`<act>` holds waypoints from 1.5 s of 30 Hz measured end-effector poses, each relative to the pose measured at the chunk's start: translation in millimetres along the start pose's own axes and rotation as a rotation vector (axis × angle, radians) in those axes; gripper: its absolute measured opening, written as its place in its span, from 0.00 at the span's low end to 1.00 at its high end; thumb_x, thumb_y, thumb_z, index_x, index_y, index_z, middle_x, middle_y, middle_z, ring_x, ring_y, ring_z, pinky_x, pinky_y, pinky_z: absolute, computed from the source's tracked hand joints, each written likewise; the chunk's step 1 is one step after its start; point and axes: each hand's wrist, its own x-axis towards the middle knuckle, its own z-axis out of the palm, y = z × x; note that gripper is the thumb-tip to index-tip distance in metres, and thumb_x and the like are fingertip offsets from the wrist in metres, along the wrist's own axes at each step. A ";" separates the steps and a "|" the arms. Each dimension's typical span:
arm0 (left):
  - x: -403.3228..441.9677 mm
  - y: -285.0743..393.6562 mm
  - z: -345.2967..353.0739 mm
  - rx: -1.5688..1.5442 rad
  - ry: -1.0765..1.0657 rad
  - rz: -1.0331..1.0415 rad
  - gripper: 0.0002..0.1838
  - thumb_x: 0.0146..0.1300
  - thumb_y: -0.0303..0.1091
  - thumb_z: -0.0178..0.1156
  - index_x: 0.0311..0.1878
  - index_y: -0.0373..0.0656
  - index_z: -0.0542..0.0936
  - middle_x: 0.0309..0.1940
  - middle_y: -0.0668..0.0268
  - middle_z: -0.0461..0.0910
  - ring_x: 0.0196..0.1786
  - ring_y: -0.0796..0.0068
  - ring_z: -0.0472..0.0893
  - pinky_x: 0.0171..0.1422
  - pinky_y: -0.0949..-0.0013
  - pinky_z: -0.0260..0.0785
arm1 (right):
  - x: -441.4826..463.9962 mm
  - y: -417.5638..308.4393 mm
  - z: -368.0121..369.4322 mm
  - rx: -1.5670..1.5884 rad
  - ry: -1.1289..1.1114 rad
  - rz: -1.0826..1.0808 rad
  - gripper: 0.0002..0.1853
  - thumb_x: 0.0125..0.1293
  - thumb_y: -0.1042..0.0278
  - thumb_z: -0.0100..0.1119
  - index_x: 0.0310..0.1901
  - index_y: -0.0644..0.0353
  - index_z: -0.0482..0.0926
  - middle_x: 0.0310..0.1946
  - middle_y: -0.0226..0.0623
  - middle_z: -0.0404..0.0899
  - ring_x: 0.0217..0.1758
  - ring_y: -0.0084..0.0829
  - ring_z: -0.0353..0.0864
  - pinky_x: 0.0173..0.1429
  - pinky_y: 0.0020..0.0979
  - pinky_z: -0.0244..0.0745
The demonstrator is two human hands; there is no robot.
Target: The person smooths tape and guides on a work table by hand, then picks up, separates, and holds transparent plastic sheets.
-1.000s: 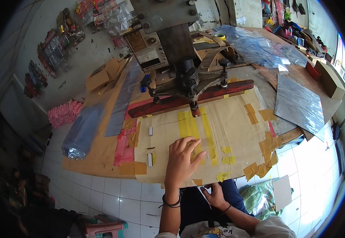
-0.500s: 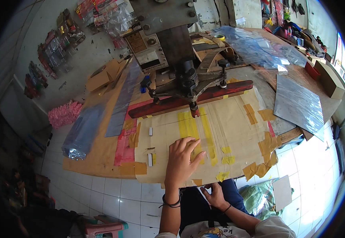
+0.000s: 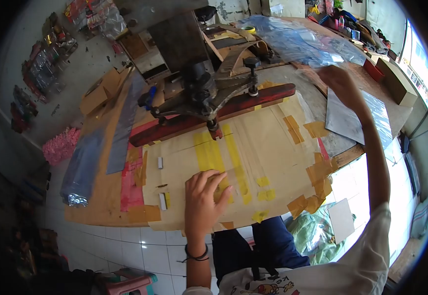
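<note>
My left hand (image 3: 204, 199) lies flat with its fingers apart on the tan sheet (image 3: 268, 152), beside the yellow tape strips (image 3: 237, 164). It holds nothing. My right arm is stretched out to the far right, and my right hand (image 3: 335, 77) is over the table near the clear plastic sheets (image 3: 302, 44), above the stack of glossy sheets (image 3: 351, 118). Its fingers are blurred, so what they hold cannot be made out. Beyond my left hand, the press's red bar (image 3: 268, 96) spans the back of the tan sheet. Two small white pieces (image 3: 163, 201) lie at the sheet's left side.
The press column (image 3: 179, 42) rises behind the bar. A cardboard box (image 3: 101, 92) and rolled clear plastic (image 3: 83, 164) are at the left. A long box (image 3: 396, 83) stands at the far right. A green bag (image 3: 312, 233) and a stool (image 3: 133, 282) are below table level.
My right hand has gone from my lap up and out to the far right of the table. My left hand stays on the sheet. The view has shifted to the right.
</note>
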 end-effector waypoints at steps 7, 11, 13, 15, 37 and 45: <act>1.2 0.9 -1.9 -0.027 -0.003 -0.065 0.14 0.62 0.34 0.73 0.50 0.44 0.88 0.49 0.64 0.84 0.55 0.59 0.81 0.65 0.55 0.68 | 107.9 93.0 101.6 -0.296 -0.375 0.042 0.17 0.73 0.57 0.65 0.56 0.56 0.87 0.53 0.41 0.89 0.54 0.44 0.89 0.61 0.42 0.82; 4.7 1.3 -3.1 -0.035 -0.012 -0.085 0.14 0.59 0.31 0.75 0.48 0.43 0.89 0.47 0.64 0.85 0.54 0.59 0.81 0.64 0.56 0.69 | 99.6 85.4 112.1 -0.593 -0.389 0.118 0.20 0.71 0.50 0.64 0.56 0.53 0.87 0.53 0.44 0.89 0.54 0.46 0.89 0.59 0.45 0.82; 6.4 2.5 -2.6 -0.015 -0.011 -0.107 0.14 0.57 0.30 0.75 0.47 0.43 0.89 0.47 0.64 0.85 0.53 0.59 0.82 0.63 0.56 0.69 | 98.9 102.5 118.0 -0.483 -0.345 0.038 0.18 0.72 0.51 0.63 0.55 0.51 0.88 0.49 0.44 0.90 0.53 0.46 0.89 0.58 0.45 0.82; 6.2 3.2 -1.6 -0.005 -0.016 -0.119 0.14 0.56 0.29 0.75 0.47 0.43 0.89 0.47 0.63 0.85 0.53 0.58 0.81 0.63 0.56 0.69 | 96.7 112.1 120.2 -0.405 -0.301 0.010 0.17 0.73 0.51 0.62 0.54 0.52 0.88 0.47 0.43 0.90 0.52 0.46 0.89 0.57 0.46 0.82; 4.9 6.2 4.0 0.006 0.015 -0.158 0.13 0.57 0.27 0.75 0.45 0.41 0.88 0.46 0.62 0.84 0.52 0.58 0.80 0.61 0.58 0.69 | 81.8 6.5 57.8 -0.086 -0.424 -0.310 0.16 0.82 0.55 0.56 0.57 0.56 0.84 0.53 0.37 0.87 0.56 0.36 0.86 0.60 0.37 0.82; 5.5 5.7 3.5 0.002 0.015 -0.154 0.13 0.56 0.28 0.75 0.46 0.41 0.88 0.46 0.63 0.84 0.52 0.58 0.80 0.62 0.58 0.69 | 82.0 -1.5 58.8 -0.101 -0.523 -0.321 0.12 0.81 0.61 0.58 0.50 0.57 0.88 0.49 0.36 0.86 0.55 0.37 0.85 0.58 0.39 0.82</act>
